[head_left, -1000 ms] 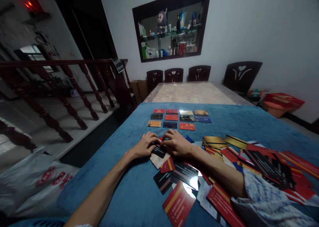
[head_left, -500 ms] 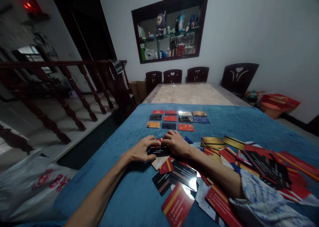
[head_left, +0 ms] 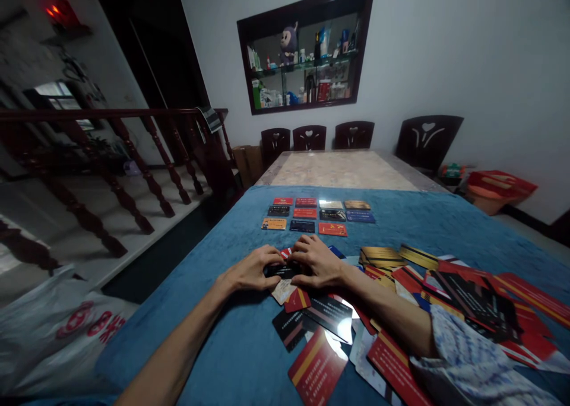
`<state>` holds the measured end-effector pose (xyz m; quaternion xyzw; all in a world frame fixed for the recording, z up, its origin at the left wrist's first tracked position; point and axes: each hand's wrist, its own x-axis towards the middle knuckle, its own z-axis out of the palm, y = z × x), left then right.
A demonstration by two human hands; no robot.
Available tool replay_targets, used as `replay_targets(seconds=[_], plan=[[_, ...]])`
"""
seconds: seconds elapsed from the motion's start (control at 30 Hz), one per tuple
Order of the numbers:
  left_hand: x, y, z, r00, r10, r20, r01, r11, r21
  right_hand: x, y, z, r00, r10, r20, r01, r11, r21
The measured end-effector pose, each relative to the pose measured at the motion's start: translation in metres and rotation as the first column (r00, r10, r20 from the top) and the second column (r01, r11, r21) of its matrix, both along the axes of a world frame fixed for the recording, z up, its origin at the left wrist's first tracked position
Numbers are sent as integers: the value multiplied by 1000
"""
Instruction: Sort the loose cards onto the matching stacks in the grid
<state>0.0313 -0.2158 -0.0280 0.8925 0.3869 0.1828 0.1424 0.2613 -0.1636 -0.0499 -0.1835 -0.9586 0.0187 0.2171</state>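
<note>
A black card point(head_left: 281, 270) with white print lies between my two hands, low over the near side of the blue cloth. My left hand point(head_left: 255, 268) is curled round its left end, thumb at the near edge and fingers at the far edge. From the right, my right hand point(head_left: 317, 262) grips the other end the same way. A bit of a red and white card point(head_left: 285, 253) shows just beyond it, partly covered by fingers. Below my hands a loose heap holds a pale card point(head_left: 283, 291), a small red card point(head_left: 297, 300) and a black striped card point(head_left: 330, 314).
Farther up the blue cloth point(head_left: 214, 329), several cards such as an orange card point(head_left: 274, 224) and a blue card point(head_left: 360, 216) lie in rows. A spread heap with red cards point(head_left: 534, 296) and gold cards point(head_left: 380, 256) covers the right. A white plastic bag point(head_left: 57, 335) stands at left.
My right thumb has come out to the near edge of the black card, and the right hand has opened wider around its end. My left hand stays nearly in place.
</note>
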Motion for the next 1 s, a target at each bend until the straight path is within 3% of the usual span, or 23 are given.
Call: replay_targets(seconds=[0.2,0.43,0.77,1.0], plan=[[-3,1,-1,1000,-20,19,19,1000,24,1,0,2,1000,1,16,0,1000,-20],[-5,1,3,997,-9,76,7,1000,30,-1,3,0,1000,0,-19,1,999,44],[-9,7,-1,997,44,68,-51,992,117,-3,14,-15,997,-68,-25,70,995,76],[-12,12,-7,987,72,143,-77,996,35,-5,16,-18,988,-143,-54,144,990,10]])
